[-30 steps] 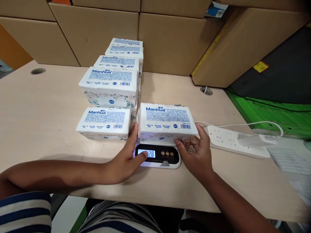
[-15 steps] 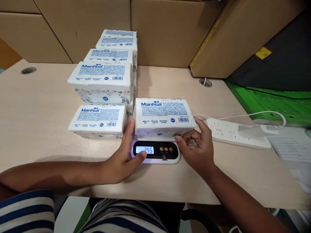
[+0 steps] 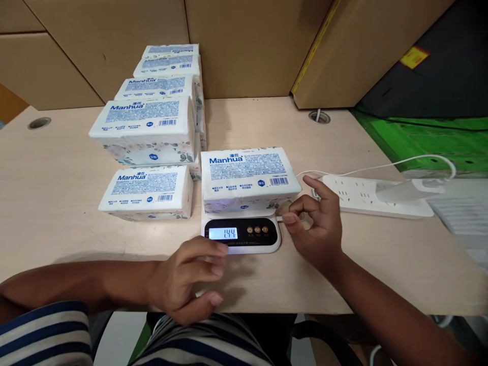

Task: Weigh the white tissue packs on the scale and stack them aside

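A white tissue pack (image 3: pixel 249 175) with blue print rests on a small digital scale (image 3: pixel 263 248). The scale's lit display (image 3: pixel 223 233) seems to read 1.44. My left hand (image 3: pixel 196 277) hovers in front of the scale's near left corner, fingers bent and apart, holding nothing. At the scale's right side is my right hand (image 3: pixel 314 223), fingers curled but apart, with nothing between them; it is close to the pack's right end and the scale's cable. Another tissue pack (image 3: pixel 147 193) lies on the table left of the scale.
Behind on the left, several more tissue packs (image 3: pixel 141 122) are stacked in a row. A white power strip (image 3: pixel 362 195) with a plugged-in adapter lies right of my right hand. Cardboard boxes (image 3: pixel 247 46) line the table's back, and a cable hole (image 3: pixel 319 117) sits near them.
My left hand has left the pack's left side and pulled back toward the table's front edge. My right hand has come away from the pack. The display reading has changed.
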Demonstrator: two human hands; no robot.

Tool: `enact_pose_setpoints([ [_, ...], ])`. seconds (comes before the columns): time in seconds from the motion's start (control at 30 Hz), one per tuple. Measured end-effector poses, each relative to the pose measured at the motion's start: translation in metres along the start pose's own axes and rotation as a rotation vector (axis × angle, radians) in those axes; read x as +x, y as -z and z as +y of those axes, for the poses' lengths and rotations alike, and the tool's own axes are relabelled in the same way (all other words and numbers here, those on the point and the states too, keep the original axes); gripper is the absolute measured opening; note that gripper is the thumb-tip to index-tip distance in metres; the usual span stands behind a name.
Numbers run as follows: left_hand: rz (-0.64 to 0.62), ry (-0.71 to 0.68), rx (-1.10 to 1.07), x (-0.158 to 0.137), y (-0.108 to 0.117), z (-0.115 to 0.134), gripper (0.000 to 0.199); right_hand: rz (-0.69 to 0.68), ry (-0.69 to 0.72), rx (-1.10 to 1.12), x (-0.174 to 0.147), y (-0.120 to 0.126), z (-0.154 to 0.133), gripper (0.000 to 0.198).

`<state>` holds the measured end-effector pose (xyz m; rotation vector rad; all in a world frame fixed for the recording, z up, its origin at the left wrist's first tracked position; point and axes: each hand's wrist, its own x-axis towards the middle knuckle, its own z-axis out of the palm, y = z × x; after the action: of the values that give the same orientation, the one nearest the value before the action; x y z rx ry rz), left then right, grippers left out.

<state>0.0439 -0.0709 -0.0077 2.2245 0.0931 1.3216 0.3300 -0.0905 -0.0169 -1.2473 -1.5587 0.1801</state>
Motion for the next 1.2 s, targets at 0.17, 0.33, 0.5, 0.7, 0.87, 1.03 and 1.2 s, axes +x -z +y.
enact_pose_setpoints([
  [0.17, -0.399, 0.009, -0.146, 0.021, 0.007, 0.003, 0.04, 0.001, -0.04, -0.034, 0.001, 0.0, 0.001, 0.061],
  [0.33, -0.443, 0.05, -0.176, 0.027, 0.01, 0.002, 0.046, -0.003, -0.031, 0.027, 0.003, -0.002, 0.0, 0.057],
  [0.5, -0.453, 0.071, -0.17, 0.026, 0.009, 0.001, 0.048, -0.002, -0.057, 0.073, 0.0, -0.004, 0.003, 0.052],
  [0.7, -0.351, -0.062, -0.008, 0.038, 0.036, 0.014, 0.042, 0.117, -0.01, 0.124, 0.002, -0.005, 0.015, 0.049],
  [0.87, -0.041, 0.337, 0.139, 0.064, 0.074, 0.022, 0.017, 0.076, -0.021, 0.112, -0.002, -0.01, 0.027, 0.065],
  [1.03, -0.069, 0.536, 0.136, 0.074, 0.084, 0.028, 0.024, -0.112, 0.031, -0.188, 0.005, 0.007, 0.038, 0.091],
  [1.2, -0.033, 0.616, -0.114, 0.071, 0.079, 0.046, 0.035, -0.461, 0.184, -0.355, 0.085, 0.035, 0.001, 0.098],
])
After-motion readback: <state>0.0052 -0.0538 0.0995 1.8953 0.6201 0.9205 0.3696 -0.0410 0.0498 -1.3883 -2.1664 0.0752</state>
